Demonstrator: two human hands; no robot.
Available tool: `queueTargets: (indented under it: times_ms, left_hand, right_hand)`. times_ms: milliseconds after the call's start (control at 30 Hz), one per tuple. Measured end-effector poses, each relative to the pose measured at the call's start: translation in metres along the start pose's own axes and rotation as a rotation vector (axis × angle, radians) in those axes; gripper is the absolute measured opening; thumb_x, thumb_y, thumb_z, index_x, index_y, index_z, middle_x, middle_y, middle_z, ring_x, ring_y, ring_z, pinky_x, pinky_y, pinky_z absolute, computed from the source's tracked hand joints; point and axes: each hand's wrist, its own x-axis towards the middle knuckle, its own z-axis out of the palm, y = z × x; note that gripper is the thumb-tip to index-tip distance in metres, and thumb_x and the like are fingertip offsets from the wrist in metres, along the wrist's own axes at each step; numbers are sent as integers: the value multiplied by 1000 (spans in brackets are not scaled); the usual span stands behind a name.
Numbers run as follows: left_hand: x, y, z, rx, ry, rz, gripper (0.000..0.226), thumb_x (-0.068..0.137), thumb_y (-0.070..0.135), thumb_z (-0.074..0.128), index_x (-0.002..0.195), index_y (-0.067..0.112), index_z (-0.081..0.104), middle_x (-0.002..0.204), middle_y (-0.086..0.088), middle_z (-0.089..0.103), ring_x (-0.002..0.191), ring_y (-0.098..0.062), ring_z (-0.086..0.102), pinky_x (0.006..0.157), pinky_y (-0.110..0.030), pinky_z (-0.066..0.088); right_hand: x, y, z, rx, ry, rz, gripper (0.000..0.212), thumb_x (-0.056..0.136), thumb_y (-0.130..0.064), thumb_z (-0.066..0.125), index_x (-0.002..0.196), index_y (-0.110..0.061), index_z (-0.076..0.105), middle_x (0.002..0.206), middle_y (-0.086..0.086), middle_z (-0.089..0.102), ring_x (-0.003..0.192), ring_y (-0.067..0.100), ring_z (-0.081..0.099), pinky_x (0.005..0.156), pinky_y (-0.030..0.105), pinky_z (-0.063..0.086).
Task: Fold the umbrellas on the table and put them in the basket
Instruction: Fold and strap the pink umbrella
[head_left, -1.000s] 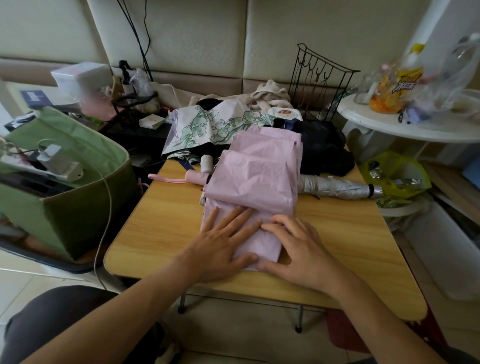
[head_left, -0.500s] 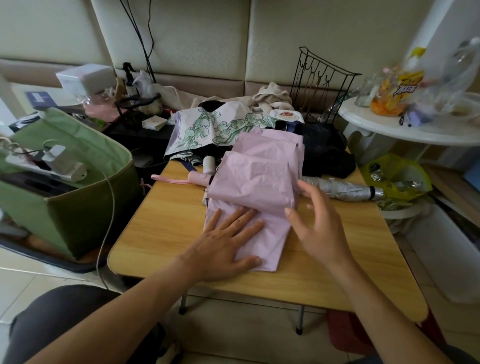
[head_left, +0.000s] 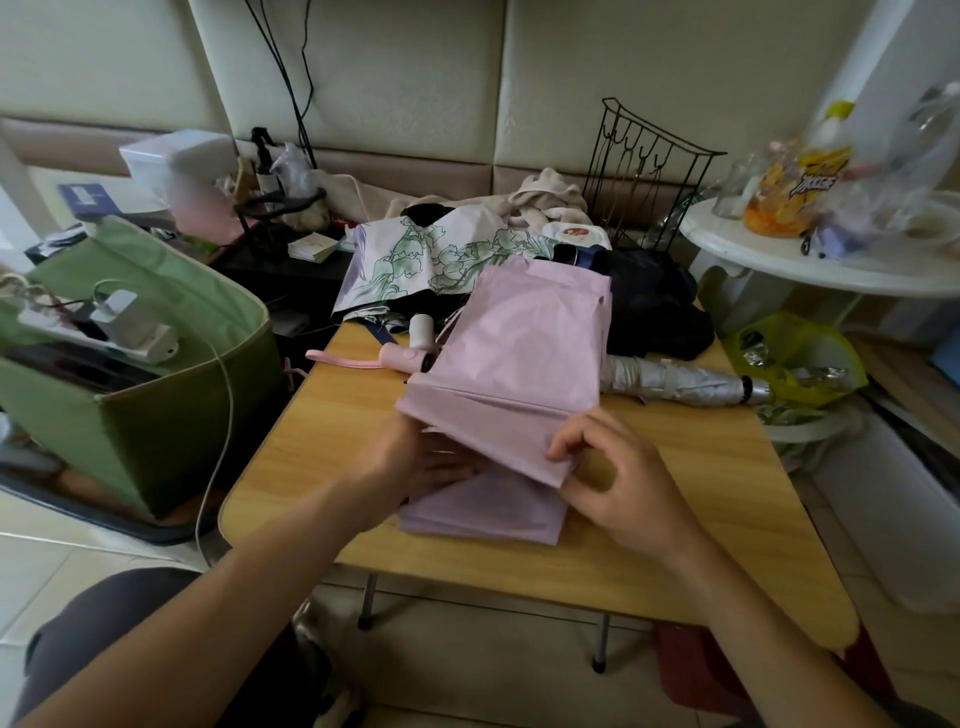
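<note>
Two bare forearms in frame, no sleeves visible up to the picture edge. Left hand (head_left: 415, 462) and right hand (head_left: 618, 483): no rings, watch, bracelets or gloves visible. Fingers (head_left: 571, 441) bare, nails short as far as the blur allows. Dark grey trousers (head_left: 130, 639) over the left thigh at bottom left. A sliver of dark fabric at bottom right; can't tell more.
</note>
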Motion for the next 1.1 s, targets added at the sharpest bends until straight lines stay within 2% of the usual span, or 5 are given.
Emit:
queueTargets:
  times_ms: [200, 367, 733, 1000, 1100]
  left_hand:
    - [-4, 22, -17, -104, -35, -232, 95, 92, 83, 30, 107, 0, 74, 107, -17, 74, 92, -32, 70, 78, -37, 49]
    - [-7, 23, -8, 67, 14, -181, 20, 97, 14, 62, 114, 7, 67, 91, -11, 79, 74, -23, 76, 60, -29, 60]
    - [7, 19, -12, 96, 30, -85, 36, 91, -7, 61, 125, 7, 63, 116, -19, 73, 100, -35, 72, 81, -41, 61]
    - [4, -6, -14, 979, 479, 674, 39, 84, 6, 70, 115, 12, 48, 113, -3, 47, 94, -24, 51, 74, -32, 41]
    - [-3, -9, -7, 1266, 243, 1050, 16, 86, 11, 66, 100, 14, 58, 103, -2, 53, 92, -21, 51, 75, -38, 48]
  right_hand:
    - [-11, 0, 1, -89, -252, -13, 33, 79, -16, 73, 109, -29, 73, 101, -15, 61, 100, 8, 59, 85, 27, 50]
    - [-12, -4, -1, -100, -249, -14, 32, 82, -13, 60, 100, -31, 78, 109, -14, 56, 110, 12, 55, 91, 16, 43]
    - [-13, 3, 9, -322, -115, 97, 56, 95, -61, 54, 138, -25, 62, 134, -12, 48, 128, 8, 42, 111, 35, 38]
    - [-17, 7, 12, -383, -294, 156, 94, 77, -85, 55, 154, -34, 40, 147, -15, 28, 140, 6, 23, 115, 29, 21]
    - [-17, 7, 14, -391, -309, 166, 96, 76, -85, 55, 154, -33, 39, 148, -13, 27, 140, 7, 22, 114, 27, 20]
